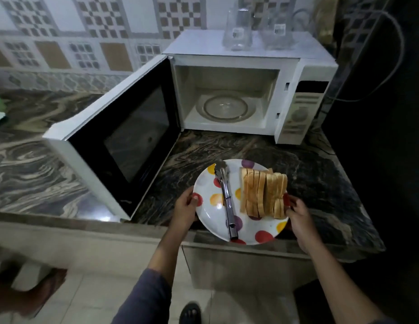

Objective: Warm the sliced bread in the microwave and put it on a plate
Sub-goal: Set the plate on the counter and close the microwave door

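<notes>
Counter (227, 146) | left hand (185, 206), right hand (297, 218) grip plate (208, 213) rim — bread (262, 192) beside right hand

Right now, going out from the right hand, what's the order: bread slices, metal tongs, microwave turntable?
1. Bread slices, beside the right hand, plate's right side.
2. Metal tongs, plate's middle.
3. Turntable, inside the open microwave, farther back.

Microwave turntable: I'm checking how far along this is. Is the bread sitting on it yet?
No, the turntable is bare; the sliced bread lies beside the tongs on the plate.
</notes>
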`<state>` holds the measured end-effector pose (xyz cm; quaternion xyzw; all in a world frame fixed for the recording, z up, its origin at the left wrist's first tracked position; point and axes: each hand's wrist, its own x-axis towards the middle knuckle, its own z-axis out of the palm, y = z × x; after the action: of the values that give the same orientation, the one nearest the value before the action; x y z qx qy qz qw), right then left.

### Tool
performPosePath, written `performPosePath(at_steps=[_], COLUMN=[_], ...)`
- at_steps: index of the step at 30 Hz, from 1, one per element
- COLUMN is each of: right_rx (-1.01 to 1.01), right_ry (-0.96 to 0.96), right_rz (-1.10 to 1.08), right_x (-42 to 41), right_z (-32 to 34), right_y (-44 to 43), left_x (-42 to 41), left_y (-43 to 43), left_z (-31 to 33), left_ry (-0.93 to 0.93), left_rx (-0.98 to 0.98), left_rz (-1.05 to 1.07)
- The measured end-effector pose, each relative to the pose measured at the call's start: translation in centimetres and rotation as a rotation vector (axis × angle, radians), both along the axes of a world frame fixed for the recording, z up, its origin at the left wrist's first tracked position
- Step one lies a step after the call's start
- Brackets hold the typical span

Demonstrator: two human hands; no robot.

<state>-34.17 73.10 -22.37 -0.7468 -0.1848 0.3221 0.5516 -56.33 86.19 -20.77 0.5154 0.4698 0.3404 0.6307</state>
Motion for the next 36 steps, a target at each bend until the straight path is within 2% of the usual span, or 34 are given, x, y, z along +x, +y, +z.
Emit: performPosePath(at_steps=[11, 20, 29, 36], right_rx=[0.089, 0.051, -0.003, 0.016], right_ry=[0.077, 0.153, 0.203, 0.208], right_rz=[0.33, 0.577, 0.867, 0.872], right_x=[-6.7, -17.1, -29.7, -41.0], right_z=[0.9, -1.3, -1.2, -0.8], right_y=[-8.9, -9.0, -2.7, 5.6], left_x=[-9.8, -21.3, -33.5, -44.5], left_y=[-15.8, -23.0, -22.5, -14.2], left_z=[-0.6, -1.4, -1.7, -1.4], left_ry=[-0.004, 0.013, 0.058, 0.048], left_rx=[0.004, -0.042, -0.062, -0.064], left_rz=[0.292, 0.561, 0.816, 0.865])
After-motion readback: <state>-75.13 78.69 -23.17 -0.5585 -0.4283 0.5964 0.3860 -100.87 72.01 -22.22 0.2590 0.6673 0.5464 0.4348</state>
